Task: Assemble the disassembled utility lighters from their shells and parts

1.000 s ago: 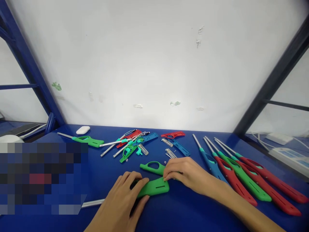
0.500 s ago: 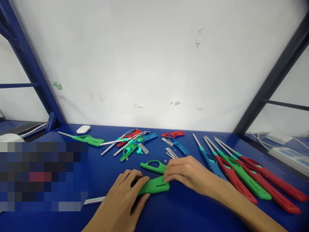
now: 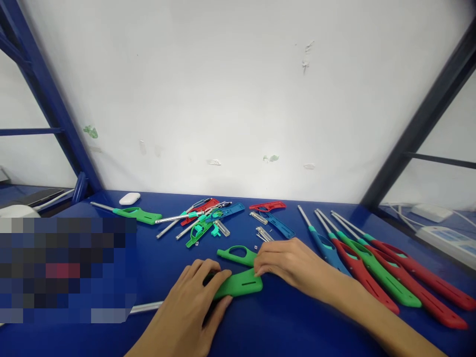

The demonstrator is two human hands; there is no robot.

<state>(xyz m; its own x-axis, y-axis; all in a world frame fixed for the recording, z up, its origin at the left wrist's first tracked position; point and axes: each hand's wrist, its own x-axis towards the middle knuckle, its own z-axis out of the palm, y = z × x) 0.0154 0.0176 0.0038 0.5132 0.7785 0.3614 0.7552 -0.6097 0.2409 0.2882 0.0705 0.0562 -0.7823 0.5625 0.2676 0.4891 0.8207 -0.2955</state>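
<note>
Lighter [image 3: 242,284], green-handled, lies lower centre of the frame, held between thumb and fingers of our left hand [image 3: 186,303]; our right hand [image 3: 288,260] bends over its upper-right corner, whether pinching we cannot tell. Slack left fingers could let it twist.

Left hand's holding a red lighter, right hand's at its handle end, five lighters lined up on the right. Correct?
One error: the lighter in the left hand is green, not red, as the head view shows. The right hand is at its handle end, and five lighters are lined up on the right.
</note>
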